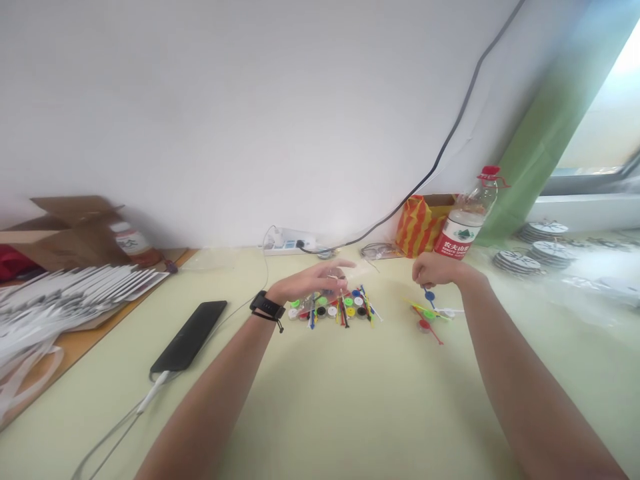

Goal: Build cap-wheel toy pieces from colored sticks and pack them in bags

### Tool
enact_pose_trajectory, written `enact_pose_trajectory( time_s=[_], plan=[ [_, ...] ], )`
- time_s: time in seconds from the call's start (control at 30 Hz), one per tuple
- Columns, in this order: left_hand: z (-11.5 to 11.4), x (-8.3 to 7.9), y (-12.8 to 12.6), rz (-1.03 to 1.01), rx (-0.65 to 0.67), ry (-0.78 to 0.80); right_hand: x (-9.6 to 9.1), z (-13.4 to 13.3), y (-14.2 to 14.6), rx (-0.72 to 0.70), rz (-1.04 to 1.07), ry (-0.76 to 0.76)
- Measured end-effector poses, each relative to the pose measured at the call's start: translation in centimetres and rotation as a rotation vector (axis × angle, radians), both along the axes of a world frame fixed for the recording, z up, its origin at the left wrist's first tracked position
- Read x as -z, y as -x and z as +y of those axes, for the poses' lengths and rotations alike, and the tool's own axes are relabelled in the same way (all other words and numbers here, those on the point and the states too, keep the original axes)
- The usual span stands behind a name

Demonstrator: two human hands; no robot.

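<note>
My left hand (pixel 315 281), with a black watch (pixel 267 305) on the wrist, hovers over a cluster of small coloured plastic discs and arrow-shaped pointers (pixel 345 311). Its thumb and fingers close on a clear plastic bag (pixel 361 271), hard to make out against the table. To the right, my right hand (pixel 436 269) pinches the end of a blue arrow spinner (pixel 430 296), whose round part hangs below the fingertips. Beneath it lies a small loose group of spinners, among them a red spinner (pixel 425 326) and a white one (pixel 449 313).
Behind my right hand stand a large water bottle (pixel 457 230) and a striped bag (pixel 417 227). A black phone (pixel 190 335) on a cable lies left. A power strip (pixel 289 243) sits by the wall. Stacked round pieces (pixel 517 262) are at right, a cardboard box (pixel 75 233) far left.
</note>
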State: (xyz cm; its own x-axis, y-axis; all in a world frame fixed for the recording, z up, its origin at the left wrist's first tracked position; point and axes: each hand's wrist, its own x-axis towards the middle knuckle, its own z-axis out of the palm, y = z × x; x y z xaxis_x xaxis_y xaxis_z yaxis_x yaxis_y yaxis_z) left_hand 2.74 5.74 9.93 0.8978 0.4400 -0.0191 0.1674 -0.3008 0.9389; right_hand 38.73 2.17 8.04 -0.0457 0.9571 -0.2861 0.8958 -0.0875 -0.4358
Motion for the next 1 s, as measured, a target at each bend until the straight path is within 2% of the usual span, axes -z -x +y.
enact_pose_trajectory(
  time_s=[0.1, 0.23, 0.33, 0.43, 0.5, 0.6, 0.9, 1.0],
  plan=[
    [0.0, -0.1, 0.0, -0.002, 0.004, 0.005, -1.9, -0.7, -0.4, 0.09, 0.06, -0.246],
    [0.0, -0.2, 0.0, -0.013, -0.01, 0.015, -4.7, -2.4, 0.5, 0.206, 0.159, -0.458],
    [-0.1, -0.3, 0.0, -0.029, 0.001, 0.019, -6.4, -3.9, 2.1, 0.121, 0.427, -0.616],
    [-0.3, -0.3, -0.1, -0.049, 0.023, 0.028, -7.3, -4.8, 3.8, 0.034, 0.658, -0.732],
    [-0.4, -0.4, -0.2, -0.067, 0.039, 0.039, -7.5, -4.9, 4.8, -0.022, 0.758, -0.723],
    [-0.7, -0.5, -0.5, -0.09, 0.074, 0.062, -7.5, -4.8, 6.0, -0.095, 0.802, -0.631],
    [-1.7, -0.9, -1.6, -0.101, 0.116, 0.125, -6.7, -4.4, 10.0, -0.333, 0.646, -0.498],
    [-1.9, -0.9, -1.7, -0.102, 0.121, 0.156, -6.7, -4.4, 10.8, -0.361, 0.58, -0.491]
  ],
)
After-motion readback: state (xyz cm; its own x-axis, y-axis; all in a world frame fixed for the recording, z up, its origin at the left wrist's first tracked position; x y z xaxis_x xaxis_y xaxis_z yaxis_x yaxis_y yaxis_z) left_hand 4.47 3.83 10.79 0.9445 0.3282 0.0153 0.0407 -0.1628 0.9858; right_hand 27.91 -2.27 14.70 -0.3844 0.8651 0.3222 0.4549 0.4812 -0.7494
